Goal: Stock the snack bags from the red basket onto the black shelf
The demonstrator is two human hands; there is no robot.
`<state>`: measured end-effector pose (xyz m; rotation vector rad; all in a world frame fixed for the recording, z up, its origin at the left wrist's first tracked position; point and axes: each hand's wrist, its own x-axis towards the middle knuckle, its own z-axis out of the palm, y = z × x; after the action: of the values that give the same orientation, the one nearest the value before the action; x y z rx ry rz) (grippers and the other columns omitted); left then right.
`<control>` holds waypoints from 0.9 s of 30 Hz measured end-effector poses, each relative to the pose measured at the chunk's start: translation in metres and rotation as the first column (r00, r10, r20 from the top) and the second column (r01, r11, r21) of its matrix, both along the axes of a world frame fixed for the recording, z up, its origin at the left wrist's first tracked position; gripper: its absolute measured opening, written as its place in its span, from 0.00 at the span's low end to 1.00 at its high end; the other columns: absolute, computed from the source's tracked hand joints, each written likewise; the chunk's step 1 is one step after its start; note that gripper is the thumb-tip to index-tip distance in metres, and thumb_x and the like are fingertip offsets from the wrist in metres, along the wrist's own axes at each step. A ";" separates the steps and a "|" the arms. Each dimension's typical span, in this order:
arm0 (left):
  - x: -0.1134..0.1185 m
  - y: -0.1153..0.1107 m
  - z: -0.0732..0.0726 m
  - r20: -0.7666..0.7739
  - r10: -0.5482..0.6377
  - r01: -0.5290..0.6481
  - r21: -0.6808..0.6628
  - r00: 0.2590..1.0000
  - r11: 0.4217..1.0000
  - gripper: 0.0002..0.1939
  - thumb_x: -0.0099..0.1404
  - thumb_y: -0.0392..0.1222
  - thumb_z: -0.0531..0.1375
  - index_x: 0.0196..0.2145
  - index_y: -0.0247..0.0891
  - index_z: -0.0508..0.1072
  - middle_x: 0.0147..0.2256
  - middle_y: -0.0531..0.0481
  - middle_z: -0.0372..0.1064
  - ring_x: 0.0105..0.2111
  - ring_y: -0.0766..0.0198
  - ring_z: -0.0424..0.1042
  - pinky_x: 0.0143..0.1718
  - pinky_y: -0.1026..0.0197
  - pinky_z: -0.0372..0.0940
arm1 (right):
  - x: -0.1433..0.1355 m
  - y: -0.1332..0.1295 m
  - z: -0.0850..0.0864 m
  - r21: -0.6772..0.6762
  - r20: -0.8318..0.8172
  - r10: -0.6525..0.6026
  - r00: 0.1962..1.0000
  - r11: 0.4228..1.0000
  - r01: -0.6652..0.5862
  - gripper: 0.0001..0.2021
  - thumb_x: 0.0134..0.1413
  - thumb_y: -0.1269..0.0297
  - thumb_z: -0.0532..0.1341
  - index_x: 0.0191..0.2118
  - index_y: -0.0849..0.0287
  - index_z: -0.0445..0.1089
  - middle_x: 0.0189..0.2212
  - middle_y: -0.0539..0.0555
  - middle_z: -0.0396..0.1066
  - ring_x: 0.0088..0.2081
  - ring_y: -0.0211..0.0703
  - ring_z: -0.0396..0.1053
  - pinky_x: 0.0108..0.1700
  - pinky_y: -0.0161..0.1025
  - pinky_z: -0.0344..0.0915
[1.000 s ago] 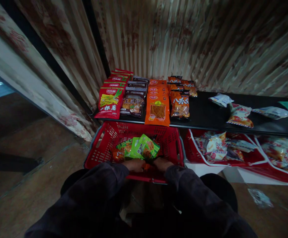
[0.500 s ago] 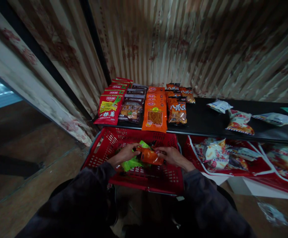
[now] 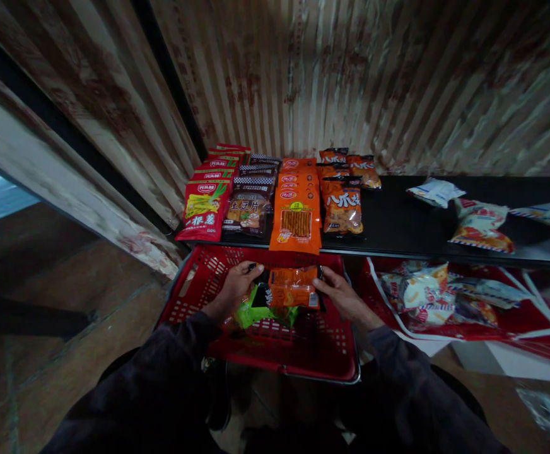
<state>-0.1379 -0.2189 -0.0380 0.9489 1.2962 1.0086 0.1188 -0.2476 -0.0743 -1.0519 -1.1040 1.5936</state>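
Between my two hands I hold an orange and black snack bag [image 3: 294,288] by its ends, over a red basket [image 3: 284,356]. My left hand [image 3: 236,287] is closed on the bag's black left end. My right hand [image 3: 344,293] pinches its right end. Under it in the basket lies a bright green bag [image 3: 253,312], partly hidden. On the black shelf just beyond, matching orange snack bags [image 3: 344,208] stand in a group at the right of the rows. Beside them is a row of flat orange packets [image 3: 296,221].
Further left on the shelf are dark brown packets [image 3: 246,208] and red packets [image 3: 204,208]. White and orange snack bags [image 3: 480,224] lie loose on the black shelf [image 3: 393,221] to the right. Below it, another red basket [image 3: 383,309] holds several bags. A striped curtain [image 3: 275,82] hangs behind.
The orange bag has been turned and spread out lengthwise, its black end and printing now showing. My hands have moved slightly apart and up. The view has shifted a little.
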 end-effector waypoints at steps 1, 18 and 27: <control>0.002 0.000 0.002 0.013 0.001 -0.001 -0.008 1.000 1.000 0.22 0.43 0.55 0.73 0.26 0.35 0.73 0.21 0.56 0.67 0.18 0.73 0.59 0.18 0.68 0.52 | 0.000 0.000 -0.001 -0.011 -0.006 -0.010 1.000 1.000 0.010 0.21 0.47 0.50 0.70 0.47 0.51 0.73 0.44 0.50 0.76 0.44 0.45 0.72 0.51 0.43 0.67; -0.011 -0.005 0.013 0.032 -0.116 0.117 -0.025 0.993 0.993 0.21 0.44 0.55 0.71 0.25 0.37 0.71 0.25 0.56 0.66 0.28 0.68 0.64 0.31 0.65 0.58 | -0.014 -0.021 -0.001 -0.223 -0.085 -0.261 0.962 0.946 0.237 0.21 0.33 0.49 0.76 0.32 0.54 0.72 0.27 0.47 0.72 0.30 0.40 0.68 0.38 0.39 0.66; -0.018 -0.015 0.004 -0.372 -0.029 0.130 0.250 0.928 0.959 0.11 0.61 0.49 0.59 0.28 0.41 0.64 0.26 0.56 0.61 0.29 0.66 0.61 0.31 0.63 0.56 | -0.019 -0.021 -0.012 -0.150 0.057 -0.230 0.971 0.960 0.236 0.21 0.36 0.46 0.74 0.30 0.54 0.71 0.26 0.47 0.71 0.29 0.42 0.67 0.36 0.40 0.65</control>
<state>-0.1558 -0.2335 -0.0337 1.4434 1.4309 0.9913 0.0998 -0.2686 -0.0867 -1.2729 -0.8549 1.4918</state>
